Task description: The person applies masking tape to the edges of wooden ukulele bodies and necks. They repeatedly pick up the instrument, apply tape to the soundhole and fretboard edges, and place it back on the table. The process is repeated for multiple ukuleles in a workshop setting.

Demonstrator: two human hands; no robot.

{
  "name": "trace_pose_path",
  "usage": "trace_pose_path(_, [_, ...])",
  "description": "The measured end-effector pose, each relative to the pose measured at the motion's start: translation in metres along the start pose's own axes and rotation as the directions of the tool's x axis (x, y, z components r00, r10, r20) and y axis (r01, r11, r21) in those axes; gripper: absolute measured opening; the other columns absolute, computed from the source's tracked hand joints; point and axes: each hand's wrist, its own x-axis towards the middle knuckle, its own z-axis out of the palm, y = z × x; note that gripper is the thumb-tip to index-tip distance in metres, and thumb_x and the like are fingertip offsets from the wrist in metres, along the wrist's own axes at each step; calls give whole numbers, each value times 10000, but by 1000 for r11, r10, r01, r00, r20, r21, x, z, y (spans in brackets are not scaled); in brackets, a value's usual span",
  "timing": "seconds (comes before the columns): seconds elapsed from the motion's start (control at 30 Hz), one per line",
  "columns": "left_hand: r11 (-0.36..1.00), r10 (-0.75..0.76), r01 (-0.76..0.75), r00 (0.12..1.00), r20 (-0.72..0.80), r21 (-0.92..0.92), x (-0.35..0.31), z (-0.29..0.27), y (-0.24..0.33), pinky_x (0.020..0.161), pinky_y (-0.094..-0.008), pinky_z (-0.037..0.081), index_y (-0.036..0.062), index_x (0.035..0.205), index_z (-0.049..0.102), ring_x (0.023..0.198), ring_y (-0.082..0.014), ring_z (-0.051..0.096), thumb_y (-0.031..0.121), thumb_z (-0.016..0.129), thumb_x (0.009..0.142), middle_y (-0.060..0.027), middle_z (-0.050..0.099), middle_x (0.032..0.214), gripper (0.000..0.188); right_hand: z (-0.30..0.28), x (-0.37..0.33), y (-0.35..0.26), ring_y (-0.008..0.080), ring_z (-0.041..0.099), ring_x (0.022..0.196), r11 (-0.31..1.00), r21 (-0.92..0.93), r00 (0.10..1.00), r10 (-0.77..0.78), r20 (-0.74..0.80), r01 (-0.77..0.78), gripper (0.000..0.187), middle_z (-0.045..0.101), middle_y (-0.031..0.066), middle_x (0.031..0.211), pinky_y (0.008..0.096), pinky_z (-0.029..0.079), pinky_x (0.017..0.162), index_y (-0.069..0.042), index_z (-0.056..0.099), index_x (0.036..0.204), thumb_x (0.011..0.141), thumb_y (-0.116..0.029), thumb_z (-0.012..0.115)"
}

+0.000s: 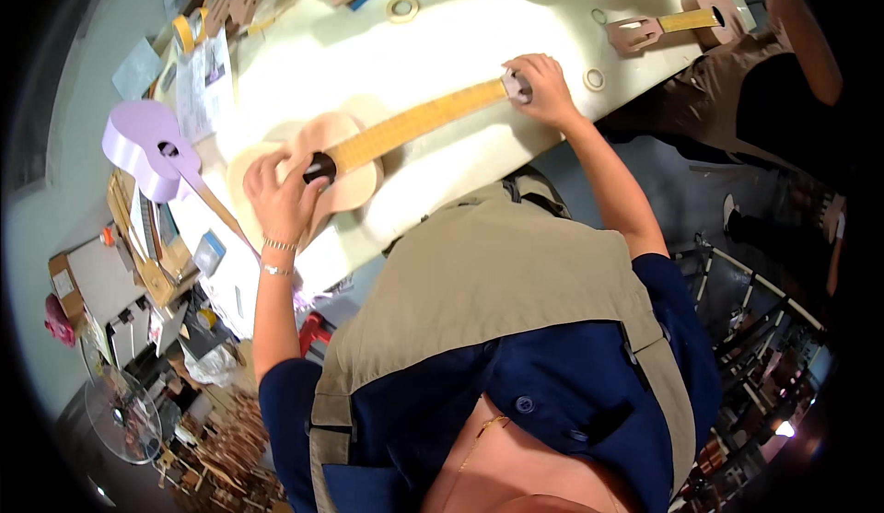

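A small unpainted guitar, like a ukulele (361,178), lies face up across the white table in front of me. Yellow tape covers the front of its neck, and its sound hole is dark. My left hand (278,198) rests on the pale body beside the sound hole, fingers spread. At the far end of the neck, my right hand (543,94) has its fingers wrapped round the headstock (517,87). Part of that headstock is hidden under the hand.
A purple ukulele (145,140) is at the left table edge (313,273). A tape roll (391,13) sits at the back, another roll (587,80) near my right hand. Another person (718,99) is at the right, next to an unfinished ukulele (635,37). A fan (122,416) stands lower left.
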Motion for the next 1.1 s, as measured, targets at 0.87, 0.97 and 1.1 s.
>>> trace_pose_path(0.87, [871,97,332,607,789,-362,436,167,117,745,-350,511,-15,1128,570,862,-237,607,402,676,815,-140,619,960,532,-37,-9,-6,236,581,819,891,375,862,385,-330,-255,129,625,43,805,356,474,746,-104,691,798,686,-117,752])
trace_pose_path(0.97, [614,286,639,367,885,-464,450,174,127,588,-254,508,33,1011,605,648,-106,573,356,688,828,-21,590,762,381,-59,-58,13,270,576,753,815,379,756,562,-337,-438,73,624,82,756,359,459,714,-67,669,763,717,-91,721])
trace_pose_path(1.1, [635,173,592,518,838,-497,427,141,130,511,-206,418,49,927,597,578,-60,511,312,669,850,-5,582,734,282,-69,-95,44,233,507,652,741,279,618,666,-417,-611,70,519,62,647,346,422,598,-84,674,765,738,-133,717])
